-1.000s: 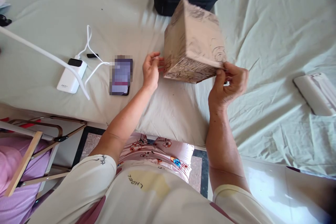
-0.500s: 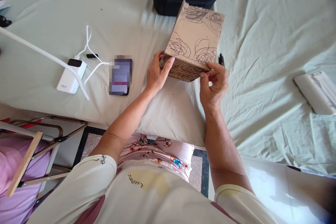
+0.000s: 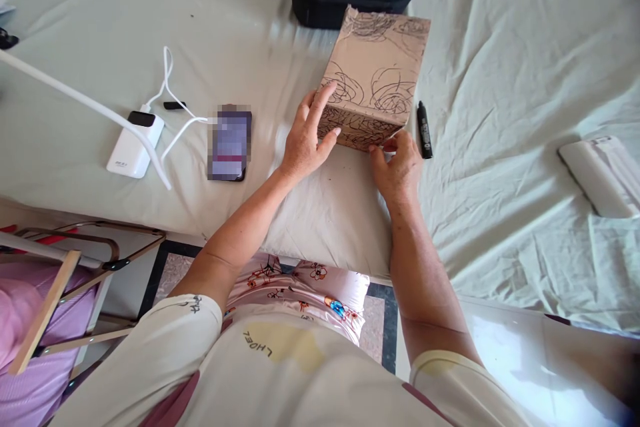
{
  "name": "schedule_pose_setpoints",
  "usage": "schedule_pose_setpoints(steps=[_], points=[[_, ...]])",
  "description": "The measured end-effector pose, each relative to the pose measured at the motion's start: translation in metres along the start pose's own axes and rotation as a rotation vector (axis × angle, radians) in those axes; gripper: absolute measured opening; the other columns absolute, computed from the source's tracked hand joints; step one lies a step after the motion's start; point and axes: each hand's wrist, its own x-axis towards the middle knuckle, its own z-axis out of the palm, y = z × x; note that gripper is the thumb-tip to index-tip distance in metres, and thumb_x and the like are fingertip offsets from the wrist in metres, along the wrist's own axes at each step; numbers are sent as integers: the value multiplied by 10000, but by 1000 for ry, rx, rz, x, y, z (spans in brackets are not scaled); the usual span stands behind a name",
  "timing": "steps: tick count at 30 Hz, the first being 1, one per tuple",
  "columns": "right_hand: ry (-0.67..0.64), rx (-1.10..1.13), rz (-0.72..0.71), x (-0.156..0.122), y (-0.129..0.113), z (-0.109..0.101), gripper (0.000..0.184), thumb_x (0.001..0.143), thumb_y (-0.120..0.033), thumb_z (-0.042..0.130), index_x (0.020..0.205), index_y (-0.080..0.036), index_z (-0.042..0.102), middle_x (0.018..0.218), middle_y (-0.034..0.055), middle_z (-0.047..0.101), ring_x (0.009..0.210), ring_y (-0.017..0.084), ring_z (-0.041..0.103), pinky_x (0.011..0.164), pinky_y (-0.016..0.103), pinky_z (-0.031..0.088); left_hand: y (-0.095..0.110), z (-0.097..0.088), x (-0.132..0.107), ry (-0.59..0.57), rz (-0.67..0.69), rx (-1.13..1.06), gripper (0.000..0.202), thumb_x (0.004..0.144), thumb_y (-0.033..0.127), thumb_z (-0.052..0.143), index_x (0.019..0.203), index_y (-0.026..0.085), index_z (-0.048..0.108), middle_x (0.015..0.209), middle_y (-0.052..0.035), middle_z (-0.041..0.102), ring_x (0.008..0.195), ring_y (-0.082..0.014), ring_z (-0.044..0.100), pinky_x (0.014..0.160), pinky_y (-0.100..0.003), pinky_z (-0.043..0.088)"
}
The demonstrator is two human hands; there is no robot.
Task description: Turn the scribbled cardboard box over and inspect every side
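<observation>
The spread left hand (image 3: 306, 144) apparently steadies a brown, black-scribbled, cubic cardboard box (image 3: 374, 61). The right hand (image 3: 401, 170) curls narrow at its lower corner; grip cannot be told.

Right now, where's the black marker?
In the head view, the black marker lies on the cloth, just right of the scribbled cardboard box, beside the right hand.

The shirt (image 3: 270, 377) bears lettering resembling "LHOEL".
</observation>
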Motion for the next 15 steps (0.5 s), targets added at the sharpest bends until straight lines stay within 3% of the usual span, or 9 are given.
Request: schedule_pose_setpoints(steps=[6, 11, 15], points=[[-35, 59, 42, -1, -1, 0, 287, 838, -410, 690, 1065, -276, 577, 879, 23, 701, 741, 195, 606, 728, 416, 552, -2, 4, 0, 65, -52, -47, 510, 879, 198, 712, 1352, 365, 618, 1577, -41, 551, 1549, -243, 431, 1371, -446, 288], [2, 47, 47, 0, 0, 1, 251, 797, -357, 703, 1003, -269, 592, 858, 18, 705, 717, 182, 608, 702, 400, 546, -1, 2, -2, 66, -33, -25, 437, 928, 312, 714, 1347, 324, 593, 1504, -65, 590, 1522, -263, 467, 1350, -464, 303], [21, 123, 61, 1, 2, 1, 327, 841, -357, 641, 1152, -259, 626, 919, 24, 713, 751, 167, 636, 687, 355, 549, 1, 1, -3, 84, -76, -44, 370, 983, 432, 656, 1328, 331, 567, 1480, -56, 602, 1522, -265, 463, 1299, -477, 381]])
